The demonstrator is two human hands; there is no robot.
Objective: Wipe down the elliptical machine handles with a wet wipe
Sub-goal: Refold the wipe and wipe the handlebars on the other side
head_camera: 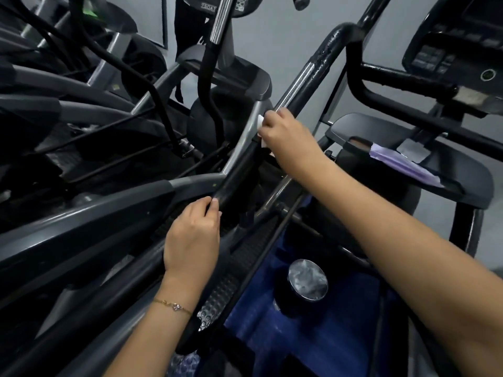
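Wall point(285, 36): plain pale grey, matte, running behind all the equipment.
Dark-edged panel point(164, 23): fixed to the wall at upper left (mirror or board, cannot tell).
Floor point(490, 240): pale grey, seen at far right.
Row of exercise machines point(68, 85): at left, grey and black arms packed close and overlapping one another.
Console point(239, 4): top centre, a grid of buttons showing.
Black shroud point(462, 172): at right, patched with lilac tape point(402, 164) and a grey tape piece point(413, 151).
Light: cool, even, rather dim; bright streaks on a chrome tube point(221, 20).
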